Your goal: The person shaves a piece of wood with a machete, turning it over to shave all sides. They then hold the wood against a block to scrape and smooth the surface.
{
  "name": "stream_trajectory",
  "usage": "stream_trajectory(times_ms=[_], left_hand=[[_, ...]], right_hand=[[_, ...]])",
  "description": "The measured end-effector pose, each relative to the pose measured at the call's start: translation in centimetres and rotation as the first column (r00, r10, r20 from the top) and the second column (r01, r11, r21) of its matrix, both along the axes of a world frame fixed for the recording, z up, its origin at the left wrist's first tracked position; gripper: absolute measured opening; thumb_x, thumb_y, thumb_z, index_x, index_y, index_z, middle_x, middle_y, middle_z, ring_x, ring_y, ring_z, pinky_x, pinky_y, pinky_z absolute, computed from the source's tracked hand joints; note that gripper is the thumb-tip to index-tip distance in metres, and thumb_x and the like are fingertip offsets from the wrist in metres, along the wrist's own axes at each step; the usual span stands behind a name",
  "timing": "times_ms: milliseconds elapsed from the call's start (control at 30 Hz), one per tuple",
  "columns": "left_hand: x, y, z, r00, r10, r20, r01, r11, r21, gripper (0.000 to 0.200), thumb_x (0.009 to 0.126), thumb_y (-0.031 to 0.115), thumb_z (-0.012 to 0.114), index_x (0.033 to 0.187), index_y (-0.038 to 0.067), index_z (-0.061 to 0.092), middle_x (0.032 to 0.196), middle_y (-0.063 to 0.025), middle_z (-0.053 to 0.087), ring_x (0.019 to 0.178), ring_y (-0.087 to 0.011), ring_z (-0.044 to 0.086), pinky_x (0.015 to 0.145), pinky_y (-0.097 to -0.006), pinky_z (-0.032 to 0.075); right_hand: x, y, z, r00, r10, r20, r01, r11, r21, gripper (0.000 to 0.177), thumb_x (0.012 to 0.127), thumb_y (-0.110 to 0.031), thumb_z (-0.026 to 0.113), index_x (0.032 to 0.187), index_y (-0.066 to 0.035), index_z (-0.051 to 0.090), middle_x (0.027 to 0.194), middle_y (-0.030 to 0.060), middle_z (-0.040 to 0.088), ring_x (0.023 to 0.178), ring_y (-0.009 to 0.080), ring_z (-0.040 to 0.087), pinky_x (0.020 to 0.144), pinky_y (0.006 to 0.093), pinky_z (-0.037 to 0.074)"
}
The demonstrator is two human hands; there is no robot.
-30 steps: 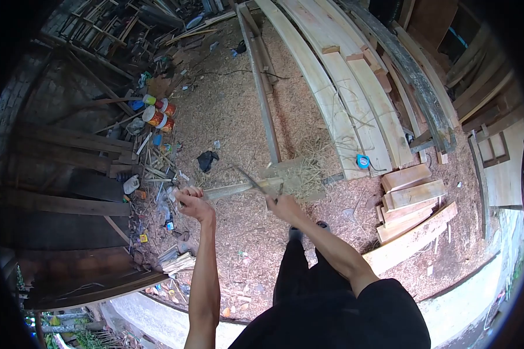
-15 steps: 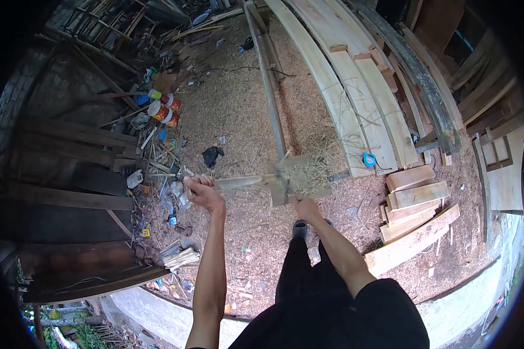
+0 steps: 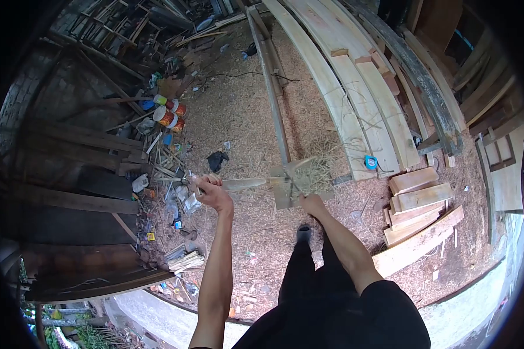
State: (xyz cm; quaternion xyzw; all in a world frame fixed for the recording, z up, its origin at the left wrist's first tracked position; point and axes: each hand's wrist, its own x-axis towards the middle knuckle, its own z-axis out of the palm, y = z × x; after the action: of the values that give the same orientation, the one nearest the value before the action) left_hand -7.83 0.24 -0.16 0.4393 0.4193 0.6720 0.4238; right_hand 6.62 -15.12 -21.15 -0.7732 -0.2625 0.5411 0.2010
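Observation:
My left hand (image 3: 214, 193) is closed around the left end of a pale wooden strip (image 3: 244, 184). The strip extends rightward, its far end over a flat wooden board (image 3: 284, 202) on the ground. In my right hand (image 3: 312, 203), curled fingers grip a narrow, dark hand tool (image 3: 294, 185), which slants up and left across the strip's far end. Its exact kind I cannot tell. Thin shavings (image 3: 323, 166) lie heaped over the board's upper right side.
Long planks (image 3: 355, 104) run away at the right, with a blue tape measure (image 3: 371, 162) on one. Short boards (image 3: 419, 192) are stacked nearer. Paint cans (image 3: 167, 116), a black plastic bag (image 3: 218, 160) and scraps litter the left. A long beam (image 3: 272, 99) lies ahead.
My left hand has shifted slightly right with the strip. The tool in my right hand has moved a little and tilts more to the left. The whole view has drifted slightly.

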Motion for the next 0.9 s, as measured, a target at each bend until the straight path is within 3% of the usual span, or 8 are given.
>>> stream_trajectory(times_ms=[133,233,367,467,567,667,733,900], left_hand=[[0.6,-0.1,0.3,0.999,-0.033,0.013,0.033,0.999,0.026,0.045,0.093,0.033,0.038,0.057,0.012,0.022,0.048,0.0021,0.024,0.042,-0.0093,0.023,0.042,-0.026,0.023],[0.7,0.1,0.3,0.998,-0.047,0.031,0.047,0.999,-0.002,0.04,0.093,0.034,0.039,0.064,0.01,0.028,0.049,0.0019,0.027,0.042,-0.0085,0.027,0.04,-0.0245,0.023],[0.5,0.4,-0.1,0.994,0.11,-0.001,-0.11,0.993,-0.053,0.039,0.093,0.034,0.039,0.064,0.009,0.032,0.048,0.0016,0.031,0.042,-0.0076,0.029,0.038,-0.0235,0.024],[0.6,1.8,-0.6,0.952,0.298,-0.071,-0.305,0.944,-0.128,0.036,0.092,0.034,0.04,0.069,0.006,0.041,0.05,0.0009,0.037,0.042,-0.0077,0.034,0.036,-0.0228,0.027],[1.3,2.0,0.0,0.872,0.464,-0.157,-0.49,0.84,-0.234,0.04,0.088,0.039,0.047,0.074,0.002,0.049,0.05,-0.0017,0.044,0.042,-0.0101,0.043,0.037,-0.0228,0.032],[0.3,2.4,-1.0,0.906,0.405,-0.126,-0.422,0.89,-0.176,0.041,0.088,0.039,0.047,0.07,0.002,0.048,0.049,-0.0021,0.043,0.041,-0.0102,0.042,0.037,-0.0236,0.031],[0.1,1.9,-0.9,0.889,0.44,-0.126,-0.458,0.865,-0.207,0.041,0.089,0.038,0.046,0.068,0.004,0.046,0.049,-0.0017,0.042,0.041,-0.0102,0.04,0.037,-0.0241,0.03],[-1.3,1.2,-1.8,0.928,0.374,-0.008,-0.372,0.92,-0.123,0.04,0.091,0.035,0.043,0.063,0.007,0.038,0.048,0.0,0.038,0.039,-0.01,0.034,0.037,-0.0252,0.027]], right_hand=[[-1.0,-1.1,-0.1,0.97,-0.012,0.241,-0.029,0.986,0.164,0.069,0.085,-0.053,0.031,0.087,0.01,0.06,0.089,0.0292,0.058,0.091,0.0367,0.058,0.081,0.0417,0.045],[0.6,-2.0,-2.5,0.991,-0.057,-0.119,0.043,0.992,-0.116,0.068,0.085,-0.052,0.032,0.085,0.01,0.06,0.087,0.0296,0.058,0.09,0.0382,0.058,0.082,0.0418,0.044],[-1.4,-2.8,-3.9,0.986,-0.06,0.157,0.05,0.997,0.064,0.067,0.086,-0.051,0.034,0.076,0.009,0.061,0.07,0.0235,0.061,0.077,0.0356,0.061,0.076,0.0433,0.045],[-2.1,-0.8,5.3,0.999,-0.015,-0.047,0.022,0.987,0.162,0.065,0.085,-0.052,0.037,0.073,0.008,0.059,0.073,0.0273,0.059,0.077,0.0381,0.059,0.072,0.043,0.045],[-5.4,1.7,9.2,1.0,-0.025,-0.005,0.024,0.902,0.431,0.064,0.086,-0.051,0.037,0.073,0.008,0.058,0.071,0.0292,0.057,0.074,0.0402,0.059,0.068,0.0439,0.045],[-6.8,3.0,8.0,0.996,0.009,0.086,-0.05,0.869,0.492,0.058,0.087,-0.048,0.035,0.091,0.005,0.058,0.073,0.0294,0.057,0.073,0.0439,0.057,0.068,0.0472,0.044],[-6.5,3.8,3.5,0.971,-0.22,-0.097,0.239,0.926,0.292,0.062,0.088,-0.047,0.035,0.073,0.008,0.058,0.064,0.0283,0.056,0.065,0.0416,0.057,0.064,0.0462,0.044],[-5.5,4.0,6.7,0.987,-0.116,0.11,0.069,0.928,0.366,0.063,0.086,-0.05,0.036,0.077,0.007,0.06,0.069,0.0291,0.057,0.071,0.0418,0.058,0.068,0.0458,0.045]])
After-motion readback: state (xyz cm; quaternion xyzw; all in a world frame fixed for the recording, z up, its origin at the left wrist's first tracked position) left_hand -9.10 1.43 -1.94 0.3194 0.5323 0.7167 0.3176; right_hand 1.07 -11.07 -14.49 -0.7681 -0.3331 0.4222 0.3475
